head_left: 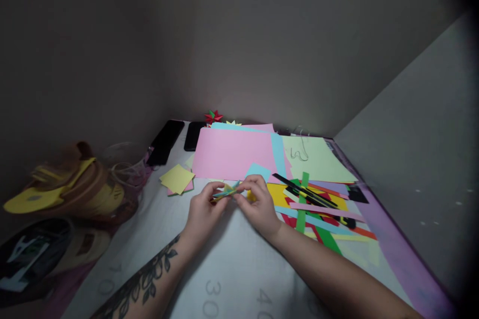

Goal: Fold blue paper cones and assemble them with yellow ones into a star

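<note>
Between my two hands is a small piece of folded paper (229, 190), yellow and light blue, with pointed edges. My left hand (205, 208) pinches it from the left with thumb and forefinger. From the right, my right hand (260, 207) closes thumb and fingertips on its other edge. Fingers cover part of the paper, so its whole shape is hidden. Just behind my right hand lies a light blue paper square (258, 171). Left of my left hand, a yellow paper square (177, 179) rests on a pink one.
Coloured paper strips (322, 219) and a black pen-like tool (305, 190) lie at right. Pink sheets (235, 152) and pale green sheets (318, 157) are stacked behind. A red folded star (213, 116), two phones (192, 137) and caps (86, 244) line the back and left.
</note>
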`<state>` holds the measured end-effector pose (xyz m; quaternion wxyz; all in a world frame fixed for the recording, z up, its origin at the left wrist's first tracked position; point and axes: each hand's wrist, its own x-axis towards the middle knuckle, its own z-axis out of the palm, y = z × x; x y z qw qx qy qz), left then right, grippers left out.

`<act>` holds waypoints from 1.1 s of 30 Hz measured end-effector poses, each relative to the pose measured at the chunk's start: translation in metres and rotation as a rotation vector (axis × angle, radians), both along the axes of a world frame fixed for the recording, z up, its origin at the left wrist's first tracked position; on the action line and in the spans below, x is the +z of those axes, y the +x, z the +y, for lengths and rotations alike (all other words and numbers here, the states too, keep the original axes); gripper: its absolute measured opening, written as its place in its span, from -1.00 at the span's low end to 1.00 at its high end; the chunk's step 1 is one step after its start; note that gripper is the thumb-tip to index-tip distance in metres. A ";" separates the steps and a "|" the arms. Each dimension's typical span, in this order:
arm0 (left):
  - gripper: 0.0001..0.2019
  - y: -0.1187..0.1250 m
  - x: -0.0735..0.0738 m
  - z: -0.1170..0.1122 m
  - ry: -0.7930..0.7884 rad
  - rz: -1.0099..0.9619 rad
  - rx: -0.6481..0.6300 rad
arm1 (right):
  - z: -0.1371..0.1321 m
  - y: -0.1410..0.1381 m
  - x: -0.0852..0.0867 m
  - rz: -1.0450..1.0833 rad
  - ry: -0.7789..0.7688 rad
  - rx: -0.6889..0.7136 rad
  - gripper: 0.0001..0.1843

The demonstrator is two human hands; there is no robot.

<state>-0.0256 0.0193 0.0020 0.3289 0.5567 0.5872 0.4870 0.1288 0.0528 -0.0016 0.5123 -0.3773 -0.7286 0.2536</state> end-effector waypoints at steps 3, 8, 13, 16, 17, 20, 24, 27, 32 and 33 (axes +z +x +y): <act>-0.79 -0.001 0.000 0.001 -0.008 -0.011 -0.006 | 0.000 0.000 -0.001 0.008 0.047 0.027 -0.90; -0.78 -0.002 0.000 0.001 -0.011 -0.001 0.002 | 0.000 0.002 -0.002 -0.033 0.060 0.043 -0.93; -0.79 -0.002 -0.003 -0.003 0.090 0.155 -0.025 | -0.001 0.001 0.002 -0.101 0.004 0.011 -0.86; -0.79 -0.003 -0.006 -0.004 0.118 0.238 -0.058 | 0.000 -0.002 0.003 -0.098 -0.062 -0.009 -0.87; -0.79 -0.003 -0.006 -0.004 0.120 0.253 -0.066 | 0.000 -0.002 0.003 -0.090 -0.091 -0.012 -0.89; -0.79 -0.004 -0.007 -0.004 0.107 0.263 -0.089 | 0.001 -0.004 0.004 -0.038 -0.162 -0.009 -0.90; -0.78 -0.004 -0.008 -0.004 0.076 0.234 -0.098 | 0.002 -0.004 0.004 0.038 -0.194 0.011 -0.87; -0.76 -0.003 -0.009 -0.004 0.065 0.203 -0.088 | 0.002 -0.004 0.004 0.057 -0.196 0.026 -0.86; -0.75 -0.002 -0.008 -0.003 0.040 0.148 -0.078 | 0.003 -0.003 0.002 0.056 -0.206 0.025 -0.88; -0.74 -0.002 -0.007 -0.003 0.033 0.139 -0.071 | 0.003 -0.003 0.002 0.045 -0.213 0.025 -0.89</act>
